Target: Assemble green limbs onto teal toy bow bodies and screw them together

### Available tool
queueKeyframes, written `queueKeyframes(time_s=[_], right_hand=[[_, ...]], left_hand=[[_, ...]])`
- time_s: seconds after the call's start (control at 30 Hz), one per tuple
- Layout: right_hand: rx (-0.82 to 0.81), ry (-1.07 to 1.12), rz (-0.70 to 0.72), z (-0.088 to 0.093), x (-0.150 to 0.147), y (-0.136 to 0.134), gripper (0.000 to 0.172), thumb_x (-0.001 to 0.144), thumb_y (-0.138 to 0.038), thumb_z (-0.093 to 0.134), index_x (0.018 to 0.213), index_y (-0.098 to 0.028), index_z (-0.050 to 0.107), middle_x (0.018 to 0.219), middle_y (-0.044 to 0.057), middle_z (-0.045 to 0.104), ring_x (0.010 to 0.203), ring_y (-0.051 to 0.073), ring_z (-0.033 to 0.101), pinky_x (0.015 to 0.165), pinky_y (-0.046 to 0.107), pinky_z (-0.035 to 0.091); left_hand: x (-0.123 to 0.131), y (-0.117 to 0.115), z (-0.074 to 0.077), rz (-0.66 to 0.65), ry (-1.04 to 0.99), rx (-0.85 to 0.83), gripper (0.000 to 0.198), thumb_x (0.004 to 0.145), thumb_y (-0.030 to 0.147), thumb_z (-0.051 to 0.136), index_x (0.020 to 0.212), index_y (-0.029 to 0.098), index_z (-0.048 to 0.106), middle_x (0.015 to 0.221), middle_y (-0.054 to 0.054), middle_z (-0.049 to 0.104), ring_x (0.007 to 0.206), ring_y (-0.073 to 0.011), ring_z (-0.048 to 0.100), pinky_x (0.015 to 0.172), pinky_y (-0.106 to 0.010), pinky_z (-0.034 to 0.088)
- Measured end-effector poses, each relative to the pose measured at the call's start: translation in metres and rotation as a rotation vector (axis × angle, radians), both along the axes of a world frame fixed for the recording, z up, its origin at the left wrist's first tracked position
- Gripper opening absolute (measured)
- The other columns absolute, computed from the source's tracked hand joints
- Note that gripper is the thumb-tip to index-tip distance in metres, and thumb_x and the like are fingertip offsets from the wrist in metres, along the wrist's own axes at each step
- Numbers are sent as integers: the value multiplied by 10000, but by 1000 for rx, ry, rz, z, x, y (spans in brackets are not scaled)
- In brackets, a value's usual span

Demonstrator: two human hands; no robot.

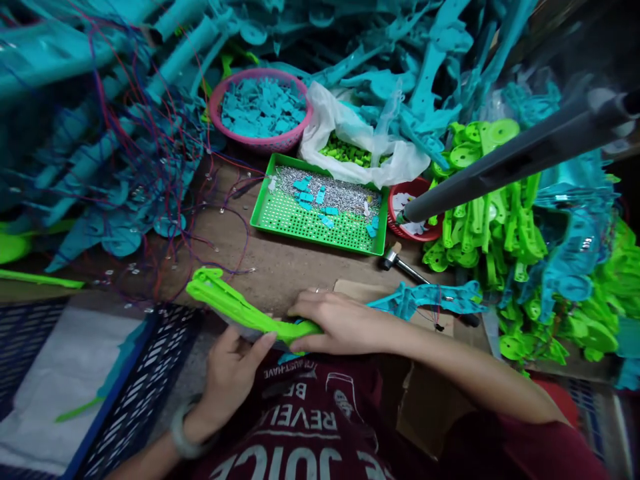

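Note:
Both my hands grip a long lime-green plastic part [235,308] at the near edge of the brown worktable [280,263]. My left hand [233,373] holds it from below with the thumb pressed against its underside. My right hand [335,323] is closed over its right end, a ring on one finger. A teal plastic part [425,298] lies just right of my right hand on a piece of cardboard.
A green perforated tray [300,223] holds small metal screws and teal bits. Behind it stand a pink basket [260,107] of teal pieces, a white bag [350,143] of green pieces, and a red bowl [415,230]. A hammer [400,263], a grey tube [515,160], piles of green parts [500,220], teal parts with wires [125,153], and a dark crate [145,373] surround them.

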State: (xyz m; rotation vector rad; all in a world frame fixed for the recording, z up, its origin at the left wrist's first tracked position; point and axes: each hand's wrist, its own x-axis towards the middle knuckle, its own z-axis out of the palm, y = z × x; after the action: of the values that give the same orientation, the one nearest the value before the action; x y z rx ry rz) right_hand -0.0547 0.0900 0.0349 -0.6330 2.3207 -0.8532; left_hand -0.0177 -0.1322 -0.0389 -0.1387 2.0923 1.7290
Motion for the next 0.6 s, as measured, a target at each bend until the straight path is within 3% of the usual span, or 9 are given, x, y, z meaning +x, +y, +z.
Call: queueKeyframes(time_s=[0.07,0.23,0.37,0.6], right_hand=[[37,-1,-21,-1,-1,-9,355,915,-446,681,1048,-117,666,1016,106,683,935,225,643,757,314,493],[-9,71,22,-2,1,-19,243,968,-351,623,944,-113,665,907,87,681,879,194,625,758,293,467],[-52,138,-3,-2,6,-16,204,959,-318,640,898,-124,662,868,70,668,832,180,608,740,288,455],[-61,161,-17,-3,7,-15,185,959,-305,637,884,-136,648,866,65,661,821,179,609,745,287,466]], left_hand=[[0,1,-1,-1,-4,23,360,833,509,710,990,190,652,991,-68,772,909,-243,737,822,-360,619],[-17,-10,1,-63,64,10,400,862,525,669,1067,184,632,1058,-82,748,993,-240,717,896,-357,589],[-48,-29,6,27,225,22,429,926,517,587,1211,197,598,1199,-109,700,1136,-243,668,989,-360,544],[-73,-25,17,4,316,-34,408,922,559,574,1076,186,634,975,-79,725,911,-213,703,825,-312,586]])
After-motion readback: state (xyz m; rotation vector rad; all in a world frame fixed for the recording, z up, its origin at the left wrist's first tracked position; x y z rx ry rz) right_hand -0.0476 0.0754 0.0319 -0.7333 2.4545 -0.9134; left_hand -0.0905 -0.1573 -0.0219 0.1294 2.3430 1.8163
